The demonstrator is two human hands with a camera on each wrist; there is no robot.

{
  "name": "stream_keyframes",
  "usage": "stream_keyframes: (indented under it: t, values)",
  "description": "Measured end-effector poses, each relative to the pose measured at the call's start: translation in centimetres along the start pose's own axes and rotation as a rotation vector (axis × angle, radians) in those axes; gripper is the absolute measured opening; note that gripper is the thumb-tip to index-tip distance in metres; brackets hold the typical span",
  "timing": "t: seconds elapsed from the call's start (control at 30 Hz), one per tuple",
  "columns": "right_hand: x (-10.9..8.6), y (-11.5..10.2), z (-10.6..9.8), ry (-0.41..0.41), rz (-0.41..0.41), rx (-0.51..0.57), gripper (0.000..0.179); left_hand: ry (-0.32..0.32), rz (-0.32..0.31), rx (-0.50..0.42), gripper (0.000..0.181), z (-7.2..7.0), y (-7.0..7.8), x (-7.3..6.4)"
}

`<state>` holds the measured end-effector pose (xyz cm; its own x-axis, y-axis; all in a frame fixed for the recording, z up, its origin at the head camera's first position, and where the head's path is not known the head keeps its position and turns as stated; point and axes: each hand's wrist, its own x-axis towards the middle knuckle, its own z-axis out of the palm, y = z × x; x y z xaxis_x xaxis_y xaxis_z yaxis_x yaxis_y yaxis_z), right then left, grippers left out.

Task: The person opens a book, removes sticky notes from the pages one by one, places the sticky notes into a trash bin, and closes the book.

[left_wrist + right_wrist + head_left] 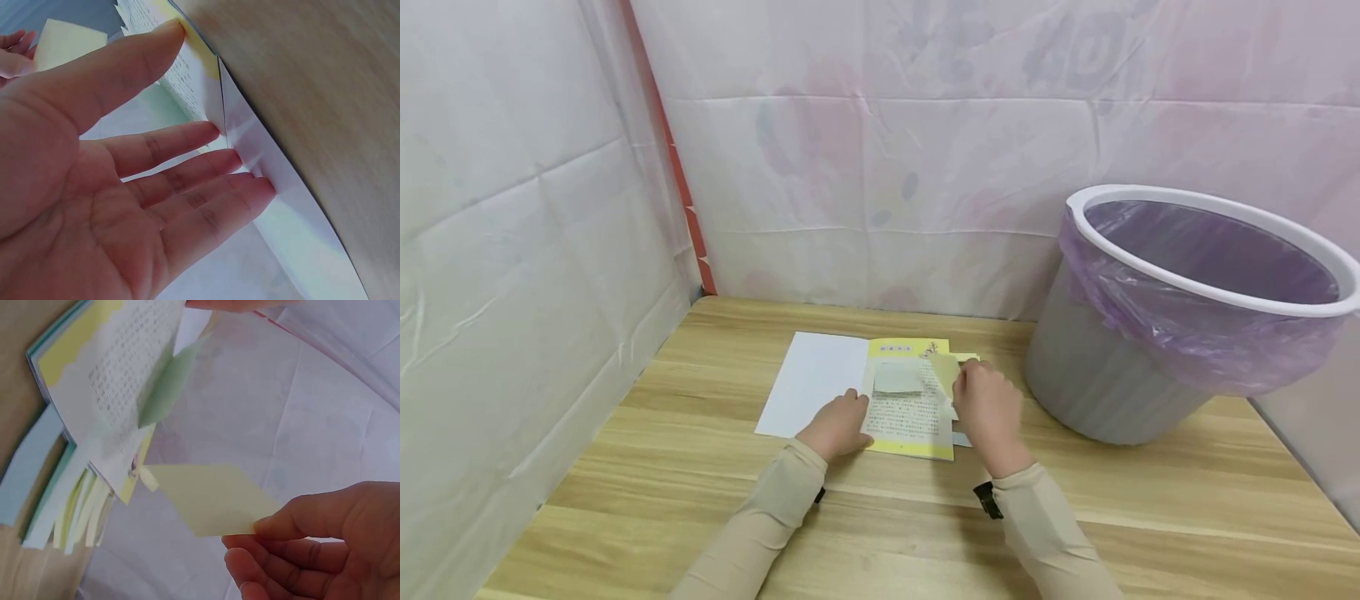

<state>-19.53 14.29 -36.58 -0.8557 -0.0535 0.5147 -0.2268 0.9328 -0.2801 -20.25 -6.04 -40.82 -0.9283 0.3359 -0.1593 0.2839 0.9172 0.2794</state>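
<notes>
An open book (910, 423) with yellow-edged printed text on its right page and a blank white left page (812, 383) lies on the table. My left hand (838, 425) rests on it near the fold, fingers fairly straight and spread, fingertips on the pages in the left wrist view. Between thumb and fingers, my right hand (990, 408) pinches a pale yellow sticky note (215, 500) by one edge, over the right page's upper right side. A pale green sticky note (898, 377) stays on the printed page, its lower edge lifted.
Several coloured paper strips (81, 500) stick out from the book's right edge. A grey bin (1097, 367) with a white rim and a purple bag (1187, 333) stands at the right. Pale sheeting (865, 183) hangs behind the wooden table (700, 375).
</notes>
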Motion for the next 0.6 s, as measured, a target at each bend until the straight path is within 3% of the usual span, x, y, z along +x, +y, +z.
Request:
stream_keyframes:
  t: [0.1,0.23,0.5,0.6]
  values:
    - [0.2,0.3,-0.7,0.047,0.028,0.040,0.020,0.001,-0.002,-0.003,0.058,0.0,0.0,0.0]
    - [0.2,0.6,-1.9,0.186,0.047,0.108,0.012,-0.002,0.004,-0.010,0.058,0.0,0.2,0.0]
    - [0.9,0.0,-5.6,0.582,-0.079,0.291,0.009,0.012,0.001,-0.036,0.058,-0.2,-0.4,0.0]
    - [1.2,-0.6,-7.0,0.806,-0.125,0.392,0.010,0.017,-0.028,-0.050,0.058,0.0,-1.2,-0.4]
